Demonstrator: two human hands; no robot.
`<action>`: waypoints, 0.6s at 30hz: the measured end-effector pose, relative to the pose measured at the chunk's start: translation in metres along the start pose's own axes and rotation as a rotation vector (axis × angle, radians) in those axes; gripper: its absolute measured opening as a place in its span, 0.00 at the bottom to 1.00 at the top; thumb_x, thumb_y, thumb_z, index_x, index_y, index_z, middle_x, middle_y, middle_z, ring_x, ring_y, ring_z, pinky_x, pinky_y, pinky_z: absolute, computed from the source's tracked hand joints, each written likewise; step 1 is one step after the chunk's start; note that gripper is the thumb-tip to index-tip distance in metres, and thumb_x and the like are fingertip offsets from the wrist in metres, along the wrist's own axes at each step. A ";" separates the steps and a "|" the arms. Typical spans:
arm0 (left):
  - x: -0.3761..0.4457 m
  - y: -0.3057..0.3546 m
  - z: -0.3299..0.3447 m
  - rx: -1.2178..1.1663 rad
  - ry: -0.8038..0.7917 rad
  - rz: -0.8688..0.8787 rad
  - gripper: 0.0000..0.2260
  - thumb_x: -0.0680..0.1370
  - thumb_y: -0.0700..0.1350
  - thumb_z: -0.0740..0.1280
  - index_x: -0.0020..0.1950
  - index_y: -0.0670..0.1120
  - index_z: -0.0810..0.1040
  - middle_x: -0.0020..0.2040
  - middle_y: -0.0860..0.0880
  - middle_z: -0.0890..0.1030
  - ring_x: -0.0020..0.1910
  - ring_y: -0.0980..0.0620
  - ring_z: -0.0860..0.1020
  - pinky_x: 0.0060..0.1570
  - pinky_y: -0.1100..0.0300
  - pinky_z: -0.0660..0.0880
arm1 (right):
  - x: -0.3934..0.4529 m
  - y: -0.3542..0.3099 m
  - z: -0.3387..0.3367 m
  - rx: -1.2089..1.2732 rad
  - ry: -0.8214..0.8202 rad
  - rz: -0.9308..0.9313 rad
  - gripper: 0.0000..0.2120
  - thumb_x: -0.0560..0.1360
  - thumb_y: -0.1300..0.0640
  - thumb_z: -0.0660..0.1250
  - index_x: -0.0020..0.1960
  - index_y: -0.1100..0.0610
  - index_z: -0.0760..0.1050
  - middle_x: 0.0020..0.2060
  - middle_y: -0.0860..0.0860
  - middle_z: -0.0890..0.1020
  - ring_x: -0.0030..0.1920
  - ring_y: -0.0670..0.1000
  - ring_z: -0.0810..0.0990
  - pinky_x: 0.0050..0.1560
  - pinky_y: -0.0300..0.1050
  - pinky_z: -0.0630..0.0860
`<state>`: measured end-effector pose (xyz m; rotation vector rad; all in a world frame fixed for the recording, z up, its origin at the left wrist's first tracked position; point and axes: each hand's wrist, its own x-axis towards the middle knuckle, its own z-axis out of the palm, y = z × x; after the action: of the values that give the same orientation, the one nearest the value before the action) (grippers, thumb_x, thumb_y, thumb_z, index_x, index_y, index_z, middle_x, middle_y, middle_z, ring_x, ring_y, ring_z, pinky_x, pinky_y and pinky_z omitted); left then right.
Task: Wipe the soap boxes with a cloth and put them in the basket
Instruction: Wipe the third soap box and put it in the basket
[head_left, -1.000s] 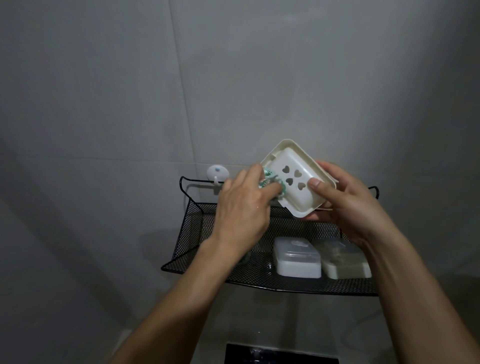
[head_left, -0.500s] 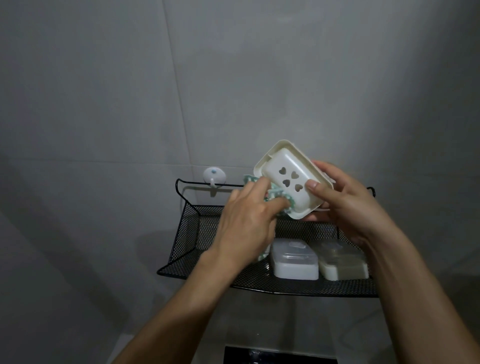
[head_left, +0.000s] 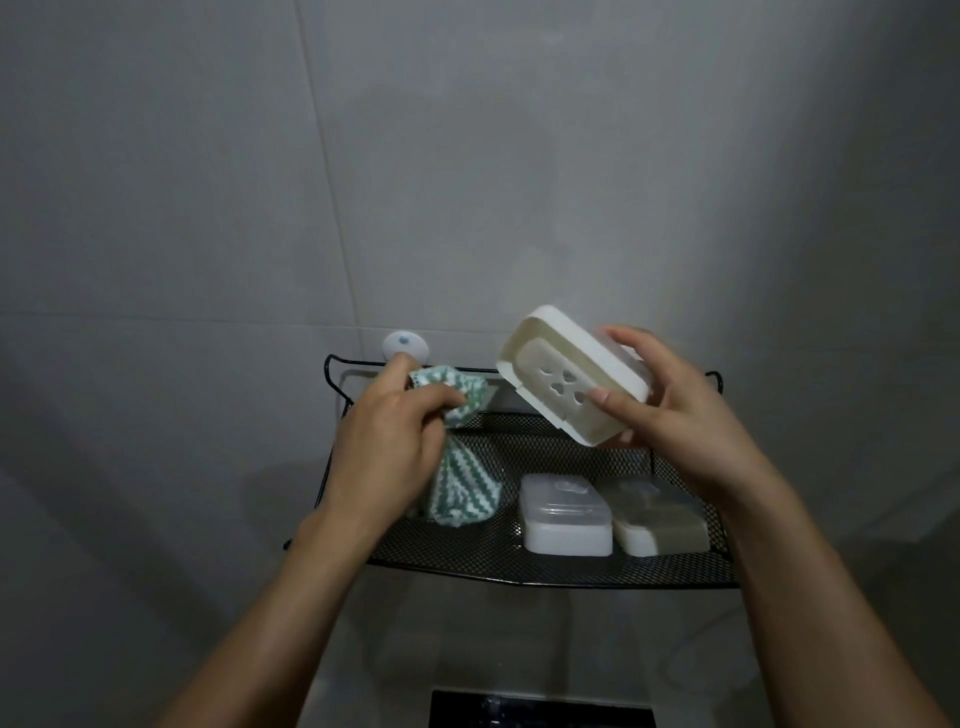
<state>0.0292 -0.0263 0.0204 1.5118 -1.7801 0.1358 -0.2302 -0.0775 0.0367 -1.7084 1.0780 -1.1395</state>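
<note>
while tilted above the basket (head_left: 519, 564), box (head_left: 563, 382) clamped in right hand (head_left: 675, 415): thumb on the near long edge, fingers curled round the far side, heart-holed face toward the camera. cloth (head_left: 462, 462) bunched in left hand's (head_left: 387, 441) closed fingers, tail hanging over the mesh, left of the box and apart from it. in the basket, white box (head_left: 566, 519) and beige box (head_left: 660, 522) side by side. hook (head_left: 405, 347) on the wall behind.
</note>
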 end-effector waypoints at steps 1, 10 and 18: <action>0.001 -0.002 0.001 0.055 -0.083 0.004 0.11 0.76 0.39 0.67 0.53 0.50 0.85 0.52 0.46 0.76 0.45 0.46 0.76 0.40 0.54 0.75 | 0.001 0.000 0.000 -0.050 0.007 -0.027 0.25 0.74 0.61 0.73 0.67 0.45 0.73 0.56 0.52 0.78 0.48 0.53 0.82 0.38 0.50 0.82; 0.005 -0.019 0.002 -0.053 -0.679 0.001 0.11 0.75 0.40 0.68 0.50 0.55 0.86 0.48 0.58 0.84 0.48 0.60 0.80 0.52 0.60 0.76 | 0.000 0.001 0.007 -0.357 0.036 -0.256 0.26 0.70 0.66 0.74 0.65 0.50 0.77 0.58 0.42 0.80 0.59 0.45 0.77 0.58 0.52 0.77; 0.020 0.002 -0.020 -0.728 -0.283 -0.327 0.23 0.70 0.55 0.73 0.64 0.52 0.78 0.57 0.53 0.82 0.55 0.61 0.81 0.56 0.64 0.77 | -0.004 0.001 0.017 -0.477 0.033 -0.534 0.30 0.66 0.70 0.72 0.65 0.51 0.77 0.63 0.46 0.78 0.67 0.44 0.74 0.68 0.40 0.69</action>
<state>0.0374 -0.0302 0.0472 1.2767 -1.5060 -0.8359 -0.2154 -0.0715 0.0302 -2.4642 0.9916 -1.2993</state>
